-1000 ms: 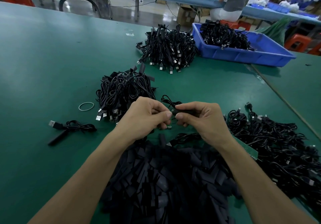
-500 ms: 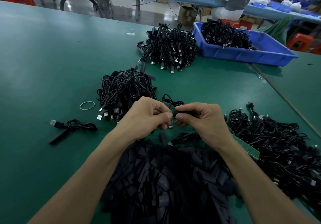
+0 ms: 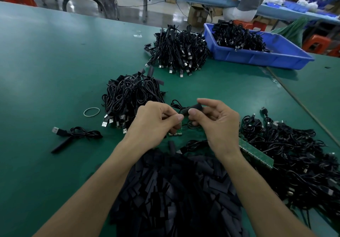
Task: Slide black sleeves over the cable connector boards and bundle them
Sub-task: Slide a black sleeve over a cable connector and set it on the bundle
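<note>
My right hand (image 3: 216, 124) pinches a black sleeve (image 3: 191, 108) between thumb and forefinger above the green table (image 3: 55, 62). My left hand (image 3: 154, 124) grips the cable's small green connector board (image 3: 176, 132), whose lower end shows below the fingers; the sleeve's open end meets my left fingertips. The cable's thin black loop (image 3: 175, 103) trails behind. A heap of loose black sleeves (image 3: 174, 190) lies under my forearms.
Piles of black USB cables lie at centre left (image 3: 128, 97), at the back (image 3: 178, 50) and at the right (image 3: 294, 154). A blue bin (image 3: 257, 56) holds more. A rubber band (image 3: 91, 111), one sleeved cable (image 3: 73, 135) and a green board strip (image 3: 255, 154) lie nearby.
My right fingers have loosened and spread, so the sleeve now shows between thumb and forefinger. Both hands stay together at the same spot.
</note>
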`<state>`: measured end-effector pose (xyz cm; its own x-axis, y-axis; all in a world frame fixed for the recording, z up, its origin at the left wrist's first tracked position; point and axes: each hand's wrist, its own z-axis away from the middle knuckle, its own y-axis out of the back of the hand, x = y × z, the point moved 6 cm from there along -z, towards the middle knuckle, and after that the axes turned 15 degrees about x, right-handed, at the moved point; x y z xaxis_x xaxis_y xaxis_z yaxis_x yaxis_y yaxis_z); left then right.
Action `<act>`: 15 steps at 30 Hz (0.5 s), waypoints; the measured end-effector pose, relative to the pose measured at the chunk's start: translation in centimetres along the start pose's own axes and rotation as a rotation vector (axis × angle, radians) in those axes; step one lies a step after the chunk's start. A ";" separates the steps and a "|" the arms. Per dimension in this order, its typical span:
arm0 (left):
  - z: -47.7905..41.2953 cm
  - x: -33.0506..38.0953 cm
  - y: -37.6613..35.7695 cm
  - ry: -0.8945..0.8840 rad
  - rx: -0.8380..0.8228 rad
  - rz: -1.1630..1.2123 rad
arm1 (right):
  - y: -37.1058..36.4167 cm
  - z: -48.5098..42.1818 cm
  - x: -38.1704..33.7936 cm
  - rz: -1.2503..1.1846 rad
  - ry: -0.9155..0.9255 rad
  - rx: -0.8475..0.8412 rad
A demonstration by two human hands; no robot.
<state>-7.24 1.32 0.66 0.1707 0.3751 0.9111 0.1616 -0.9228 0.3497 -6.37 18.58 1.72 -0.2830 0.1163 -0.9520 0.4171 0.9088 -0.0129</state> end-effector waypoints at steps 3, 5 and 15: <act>0.0 0.2 0.0 -0.007 0.023 0.016 | -0.3 0.6 0.1 0.002 0.009 0.081; 0.0 0.4 -0.2 -0.008 0.034 0.027 | -0.7 1.1 0.1 0.017 0.034 0.111; 0.4 0.7 -0.5 -0.059 0.103 0.108 | -2.0 2.3 -0.6 -0.042 0.062 0.075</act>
<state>-6.76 2.06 1.06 0.2486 0.2815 0.9268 0.2375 -0.9453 0.2235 -5.04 15.77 1.59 -0.3536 0.1054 -0.9294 0.4663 0.8812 -0.0774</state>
